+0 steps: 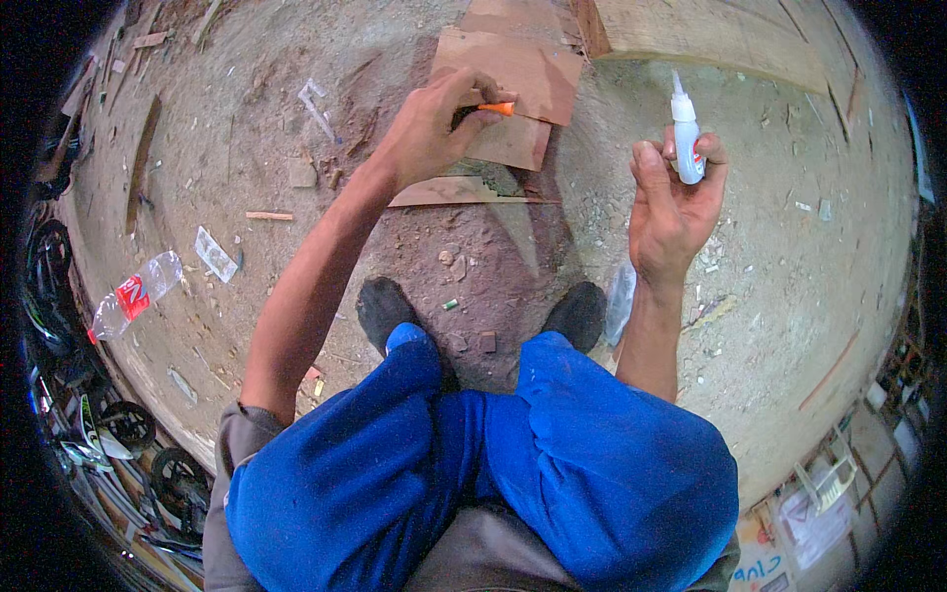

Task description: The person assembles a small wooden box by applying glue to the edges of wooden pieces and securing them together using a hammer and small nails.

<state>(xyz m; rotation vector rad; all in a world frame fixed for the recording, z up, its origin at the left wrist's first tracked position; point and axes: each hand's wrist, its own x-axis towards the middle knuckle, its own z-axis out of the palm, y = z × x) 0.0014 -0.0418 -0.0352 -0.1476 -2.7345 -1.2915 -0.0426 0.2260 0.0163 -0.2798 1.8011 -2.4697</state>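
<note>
Between the thumb and fingers of my left hand (441, 125) is a small orange cap (502, 109), pinched over some thin brown wooden boards (472, 49) on the ground. Off to the right, my right hand (673, 219) grips a small white glue bottle (684, 126) upright. The bottle's thin pointed nozzle shows uncovered at the top, and the fingers curl around its lower body. My two hands are well apart. Partly behind my left hand, the boards overlap one another.
A thick timber plank (710, 41) lies at the far right of the boards. On the dirt floor at left are a clear plastic drink bottle (135, 296), a plastic scrap (215, 254) and a wood strip (144, 163). Motorbikes (128, 424) stand along the left edge.
</note>
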